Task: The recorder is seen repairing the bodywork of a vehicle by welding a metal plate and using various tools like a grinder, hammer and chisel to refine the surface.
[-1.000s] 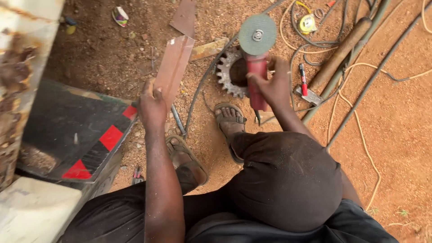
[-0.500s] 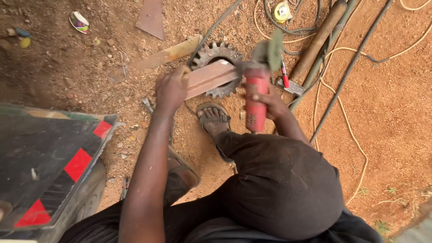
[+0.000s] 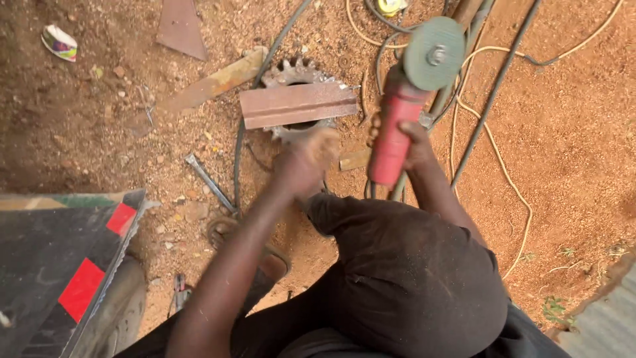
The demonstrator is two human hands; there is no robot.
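Note:
A rusty flat metal bar [image 3: 298, 105] lies across a toothed steel gear [image 3: 291, 71] on the red dirt. My left hand [image 3: 308, 158] is blurred and hovers just below the gear's near edge, apart from the bar; its fingers cannot be made out. My right hand [image 3: 411, 142] grips the red body of an angle grinder [image 3: 394, 136]. Its grey-green disc [image 3: 434, 53] faces up, to the right of the bar and clear of it.
Cables and hoses [image 3: 490, 126] run over the ground on the right. A rusty strip [image 3: 212, 85], a triangular plate [image 3: 180, 30] and a steel rod [image 3: 209, 180] lie at left. A black panel with red patches [image 3: 79, 265] fills the lower left. My sandalled foot [image 3: 265, 260] is under my arm.
The bar went from my left hand's grip to lying flat on the gear, and that hand has drawn back. The grinder rose and its disc turned face up.

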